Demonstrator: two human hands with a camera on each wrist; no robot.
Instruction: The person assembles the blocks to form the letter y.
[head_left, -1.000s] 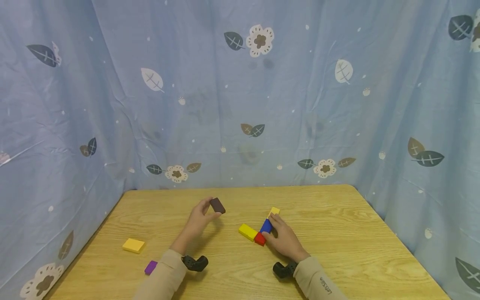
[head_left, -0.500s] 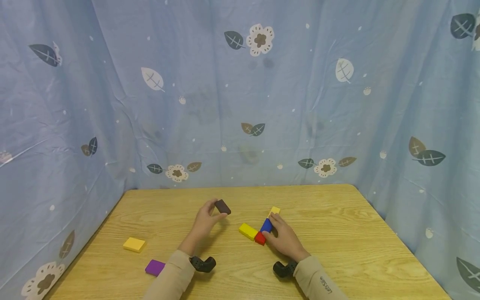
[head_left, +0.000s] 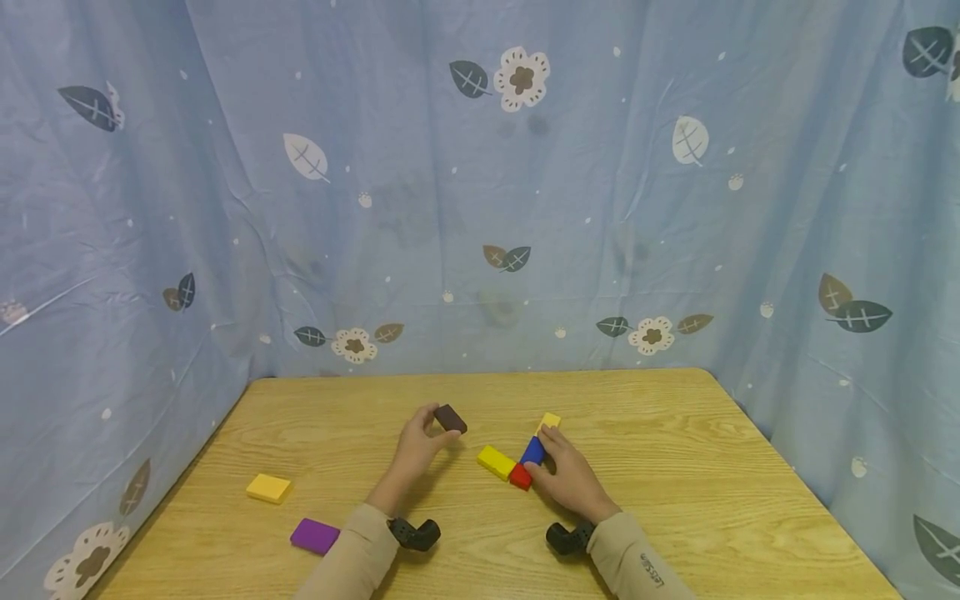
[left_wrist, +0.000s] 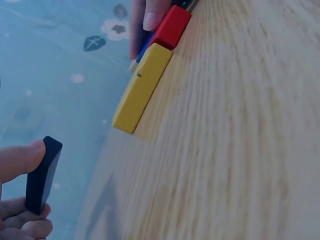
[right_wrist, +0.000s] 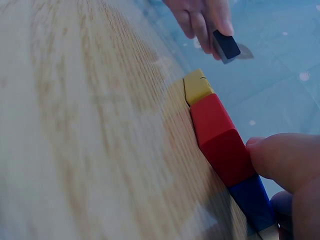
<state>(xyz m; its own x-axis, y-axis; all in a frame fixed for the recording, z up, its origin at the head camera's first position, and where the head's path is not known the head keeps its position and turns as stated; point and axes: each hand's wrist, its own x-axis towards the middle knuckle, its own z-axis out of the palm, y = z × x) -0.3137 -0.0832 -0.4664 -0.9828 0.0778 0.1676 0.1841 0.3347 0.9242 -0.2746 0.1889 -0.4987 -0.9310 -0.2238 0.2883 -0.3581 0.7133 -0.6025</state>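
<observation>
My left hand point(head_left: 416, 446) pinches a dark brown block point(head_left: 451, 419) between thumb and fingers, raised above the table. In the left wrist view that dark block point(left_wrist: 44, 175) is tilted on edge. My right hand point(head_left: 570, 479) rests at a row of blocks, its thumb and fingers about a blue block point(head_left: 533, 451). Its thumb also touches a red block point(right_wrist: 225, 150) in the right wrist view. A lighter yellow block point(head_left: 551, 420) lies beyond the blue one, partly hidden by fingertips. From the red block, a bright yellow block point(head_left: 496, 462) extends to the left at an angle.
On the left of the wooden table point(head_left: 675, 500) lie an orange-yellow block point(head_left: 268, 489) and a purple block point(head_left: 314, 536), the latter partly covered by my left sleeve. A blue patterned curtain point(head_left: 585, 183) surrounds the table's back and sides.
My left hand has moved right and slightly nearer with the dark block, toward the bright yellow one. More of the purple block shows. My right hand stays in place.
</observation>
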